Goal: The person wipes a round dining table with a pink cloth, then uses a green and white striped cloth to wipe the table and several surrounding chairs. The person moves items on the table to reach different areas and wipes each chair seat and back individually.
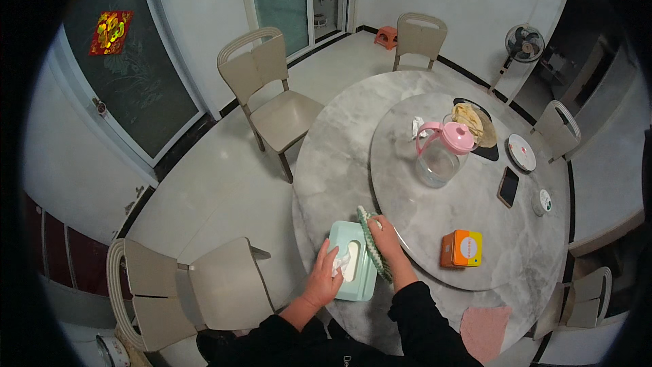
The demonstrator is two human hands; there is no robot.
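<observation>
A mint-green tissue box (pixel 362 285) with a white tissue in its oval opening lies near the edge of the round marbled table. My left hand (pixel 324 278) rests on the left side of its top, fingers spread beside the tissue. In my right hand (pixel 385 238) is a green and white knitted cloth (pixel 372 239), held on edge along the box's right side. A pink cloth (pixel 485 331) lies flat at the near right edge of the table.
The raised round turntable (pixel 407 204) bears a clear jug with a pink lid (pixel 443 158), an orange and yellow tin (pixel 461 248), a smartphone (pixel 508 187), a plate (pixel 521 153), a small lidded jar (pixel 542 202) and a black tray (pixel 489 153). Beige chairs (pixel 290 117) surround the table.
</observation>
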